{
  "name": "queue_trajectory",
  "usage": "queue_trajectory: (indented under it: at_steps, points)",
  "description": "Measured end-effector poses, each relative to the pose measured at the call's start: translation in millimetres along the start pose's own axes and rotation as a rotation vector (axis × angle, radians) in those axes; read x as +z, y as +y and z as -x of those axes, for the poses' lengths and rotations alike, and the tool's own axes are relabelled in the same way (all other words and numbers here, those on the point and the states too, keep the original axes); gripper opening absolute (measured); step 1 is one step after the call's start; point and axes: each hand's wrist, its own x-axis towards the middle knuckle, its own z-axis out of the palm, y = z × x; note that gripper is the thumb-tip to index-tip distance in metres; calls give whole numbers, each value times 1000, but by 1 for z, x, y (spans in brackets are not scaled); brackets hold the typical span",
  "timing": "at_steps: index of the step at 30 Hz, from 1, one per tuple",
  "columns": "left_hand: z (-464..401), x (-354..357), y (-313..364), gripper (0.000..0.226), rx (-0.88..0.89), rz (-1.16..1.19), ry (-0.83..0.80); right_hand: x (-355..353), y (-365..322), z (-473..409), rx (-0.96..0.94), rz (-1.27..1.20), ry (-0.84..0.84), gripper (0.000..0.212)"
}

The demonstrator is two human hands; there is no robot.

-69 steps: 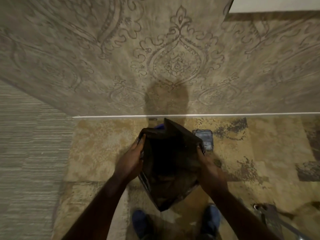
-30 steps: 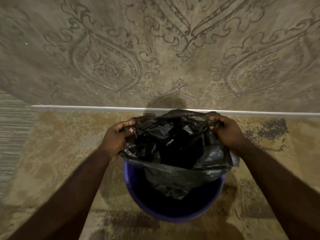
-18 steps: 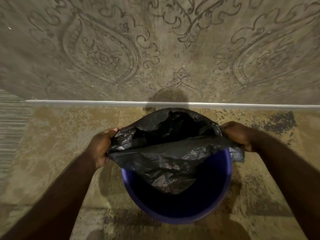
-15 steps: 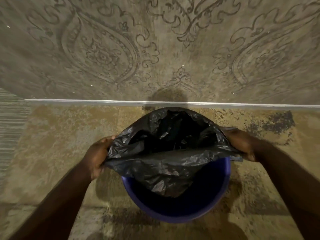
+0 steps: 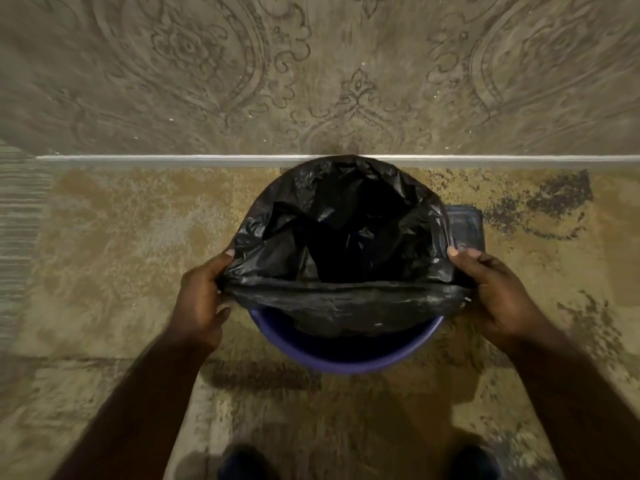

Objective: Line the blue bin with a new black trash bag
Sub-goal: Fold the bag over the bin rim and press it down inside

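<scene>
A patterned wall (image 5: 311,71) with large embossed ornaments fills the whole upper third of the frame, ending in a pale baseboard strip (image 5: 138,157) that runs straight across. Below it a mottled tan and gold carpet (image 5: 121,237) covers the rest, with dark speckled patches toward the right side and a striped grey band of flooring (image 5: 17,220) along the left edge. At the centre stands the blue bin (image 5: 346,362), round, close against the baseboard; only its near rim shows as a blue arc in the lower middle, the rest being covered. The black trash bag (image 5: 346,244) lies opened over the bin, its mouth already draped over the far rim and both sides, while its near edge is pulled into a taut straight band across the bin, not yet over the near rim. The left hand (image 5: 201,299) clenches the bag's edge at the left end of that band, and the right hand (image 5: 495,289) clenches it at the right end, thumbs on top. A flat dark grey object (image 5: 465,226) lies on the carpet just beside the bin's right side, partly hidden by the bag. Two dark shoe toes (image 5: 242,462) show at the bottom edge of the frame.
</scene>
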Motion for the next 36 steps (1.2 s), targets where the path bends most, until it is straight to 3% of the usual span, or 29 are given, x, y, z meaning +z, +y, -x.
queue_trajectory:
  at_steps: [2, 5, 8, 10, 13, 18, 22, 26, 30, 32, 36]
  points:
    - [8, 0, -5, 20, -82, -2, 2, -3, 5, 10, 42, -8, 52, 62]
    - [14, 2, -17, 5, 7, 52, 78, -5, 14, 28, 36, 36, 148, 53]
    - [23, 1, -25, 24, 63, 265, 149, -9, 27, 41, 52, -62, 230, 34]
    - [29, -2, -30, 16, 42, 446, 67, -10, 30, 48, 114, -166, 203, 13]
    - [34, -8, -32, 26, 13, 662, 19, -9, 33, 57, 195, -363, 93, 15]
    - [37, -8, -35, 25, -61, 716, -38, -3, 40, 71, 145, -546, 21, 7]
    - [41, -7, -41, 32, -55, 678, -101, 5, 58, 77, 85, -650, -10, 16]
    - [48, -8, -52, 7, 58, 580, -92, 8, 76, 84, 35, -681, -36, 39]
    - [60, -4, -58, 6, 271, 318, 72, 8, 87, 86, 29, -643, -13, 24]
    - [68, 3, -57, 24, 337, 245, 142, 10, 87, 89, 22, -626, -15, 23]
    - [77, 27, -61, 72, 225, 83, 211, 18, 93, 99, 21, -550, -33, 30]
